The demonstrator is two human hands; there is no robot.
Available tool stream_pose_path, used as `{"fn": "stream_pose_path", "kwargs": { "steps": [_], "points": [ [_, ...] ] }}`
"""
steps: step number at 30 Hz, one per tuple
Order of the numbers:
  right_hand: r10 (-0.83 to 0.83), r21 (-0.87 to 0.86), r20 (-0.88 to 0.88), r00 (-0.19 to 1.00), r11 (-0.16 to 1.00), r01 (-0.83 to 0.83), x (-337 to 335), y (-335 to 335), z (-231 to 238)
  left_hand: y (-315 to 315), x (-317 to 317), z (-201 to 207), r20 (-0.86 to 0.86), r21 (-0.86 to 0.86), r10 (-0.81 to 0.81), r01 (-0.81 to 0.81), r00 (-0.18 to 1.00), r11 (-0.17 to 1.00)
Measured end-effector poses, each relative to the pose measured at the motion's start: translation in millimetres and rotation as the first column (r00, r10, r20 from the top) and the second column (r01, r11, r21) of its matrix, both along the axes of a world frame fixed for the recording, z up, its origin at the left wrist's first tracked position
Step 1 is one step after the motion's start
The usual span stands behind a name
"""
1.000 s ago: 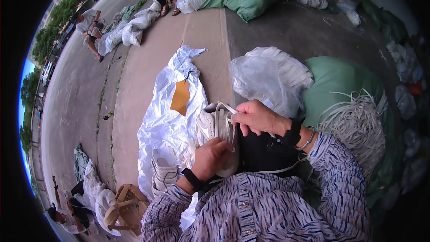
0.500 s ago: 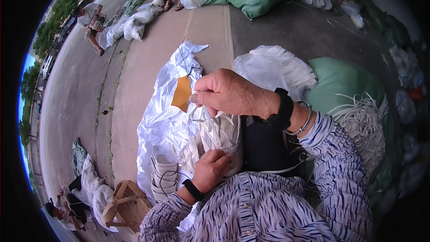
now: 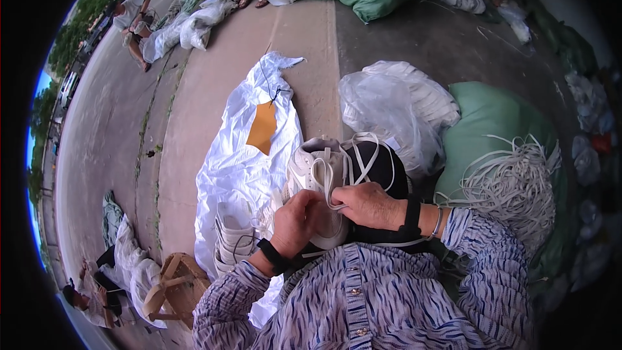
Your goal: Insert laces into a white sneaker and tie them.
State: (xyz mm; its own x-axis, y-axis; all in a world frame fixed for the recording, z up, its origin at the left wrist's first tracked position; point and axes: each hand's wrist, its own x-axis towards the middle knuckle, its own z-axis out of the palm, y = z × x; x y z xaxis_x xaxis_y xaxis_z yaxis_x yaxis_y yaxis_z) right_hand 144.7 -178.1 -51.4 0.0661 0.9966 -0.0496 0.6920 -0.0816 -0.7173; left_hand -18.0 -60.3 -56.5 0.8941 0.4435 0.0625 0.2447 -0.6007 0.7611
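Note:
A white sneaker rests before my body, its opening at the far end and its toe toward me. Pinched in the fingers of my right hand is a white shoelace, which rises in a loop above the shoe. My left hand is closed against the shoe's left side, close to that loop; its fingertips are hidden. Another stretch of lace lies looped over the black cloth on the right. Left of my left wrist stand more white shoes, partly covered by my arm.
White crumpled sheeting with an orange-yellow piece lies at left. On the right are a clear plastic bag, a green sack and a heap of white laces. A wicker seat stands lower left. Other people sit farther off.
My right hand has come down from above the shoe to its lacing. My left hand has moved up along the shoe. The shoe's opening now shows, and a lace lies over the black cloth.

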Motion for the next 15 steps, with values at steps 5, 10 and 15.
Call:
{"fn": "stream_pose_path", "kwargs": {
  "steps": [5, 10, 15],
  "points": [
    [0.062, 0.157, 0.21, 0.976, 0.983, -0.096, -2, -4, -15, -1, -3, -2, 0.007, 0.019, -0.029, 0.029, 1.0, 0.999],
    [0.022, -0.065, -0.488, 0.873, 0.996, -0.061, -5, 6, 3, -1, -3, -6, -0.028, 0.075, -0.005, 0.007, 1.0, 0.997],
    [-0.415, -0.253, -0.55, 0.725, 0.91, 0.329, 18, 12, 20, 3, -4, -9, 0.031, -0.04, 0.008, -0.006, 0.999, 0.999]
  ]
}}
